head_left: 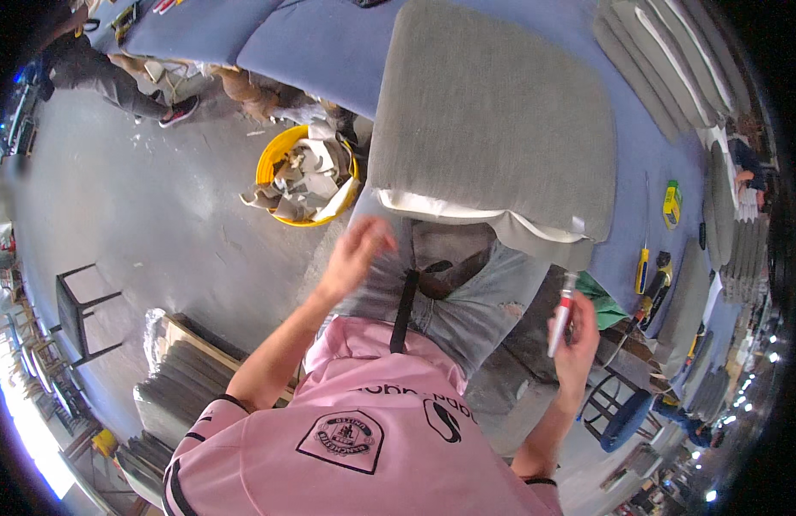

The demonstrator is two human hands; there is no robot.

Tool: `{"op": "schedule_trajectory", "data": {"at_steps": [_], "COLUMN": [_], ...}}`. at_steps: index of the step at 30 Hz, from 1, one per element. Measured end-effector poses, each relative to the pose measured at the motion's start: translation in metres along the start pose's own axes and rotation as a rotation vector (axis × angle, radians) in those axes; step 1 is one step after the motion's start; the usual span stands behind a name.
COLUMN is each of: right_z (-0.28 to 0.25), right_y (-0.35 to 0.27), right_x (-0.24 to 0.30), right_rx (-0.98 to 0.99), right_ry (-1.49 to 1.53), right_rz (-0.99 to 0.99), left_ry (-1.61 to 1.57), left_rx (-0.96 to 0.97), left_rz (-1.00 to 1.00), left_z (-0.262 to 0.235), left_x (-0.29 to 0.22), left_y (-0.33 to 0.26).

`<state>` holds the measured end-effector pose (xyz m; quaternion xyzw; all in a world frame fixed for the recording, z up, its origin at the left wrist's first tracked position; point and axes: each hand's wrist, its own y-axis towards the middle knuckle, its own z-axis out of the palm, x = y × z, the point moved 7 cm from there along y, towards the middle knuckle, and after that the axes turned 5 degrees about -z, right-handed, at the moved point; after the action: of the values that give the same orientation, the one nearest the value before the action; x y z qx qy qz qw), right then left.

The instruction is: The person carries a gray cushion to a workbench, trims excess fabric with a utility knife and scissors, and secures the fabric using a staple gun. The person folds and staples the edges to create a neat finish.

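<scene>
A grey fabric-covered cushion [501, 112] lies in front of me, its near edge hanging over my lap. Along that edge runs a loose strip of white lining [454, 207]. My left hand [360, 251] hovers just off the cushion's near left corner, a bit blurred, its fingers loosely bent and apart with nothing seen in them. Near the right corner, my right hand [577, 334] is closed around a slim red-and-white tool [563, 316] with a narrow metallic end pointing at the cushion. The tool's exact kind cannot be made out.
The cushion rests on a blue-covered table [321, 52]. Right of it lie a yellow screwdriver [642, 268], a green-and-yellow box [671, 205] and stacked grey panels [664, 64]. A yellow bucket [265, 163] of fabric scraps stands left. A blue stool [626, 420] is behind right.
</scene>
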<state>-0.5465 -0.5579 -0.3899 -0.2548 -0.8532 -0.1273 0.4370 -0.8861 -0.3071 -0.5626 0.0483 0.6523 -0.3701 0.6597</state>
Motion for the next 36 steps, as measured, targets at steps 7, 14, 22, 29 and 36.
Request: {"op": "schedule_trajectory", "data": {"at_steps": [7,14,22,29,36], "right_z": [0.105,0.156,0.183,0.200,0.202], "right_y": [0.089,0.117,0.142,0.146,0.143], "right_x": [0.118,0.130,0.139,0.155,0.143], "right_rx": [0.471,0.672,0.854,0.823,0.735], "right_ry": [-0.419,-0.690,-0.867,-0.909,-0.869], "right_rz": [-0.280,-0.471,-0.341,-0.396,-0.526], "left_ry": [-0.031,0.354,0.412,0.384,0.350], "left_rx": [-0.159,-0.448,-0.539,-0.543,-0.538], "left_rz": [0.294,0.244,0.367,0.369,0.389], "left_z": [-0.004,-0.004,0.002,0.005,0.006], "left_x": [-0.056,-0.056,-0.068,-0.063,-0.065], "left_y": [0.040,0.018,0.007,0.007,0.006]}}
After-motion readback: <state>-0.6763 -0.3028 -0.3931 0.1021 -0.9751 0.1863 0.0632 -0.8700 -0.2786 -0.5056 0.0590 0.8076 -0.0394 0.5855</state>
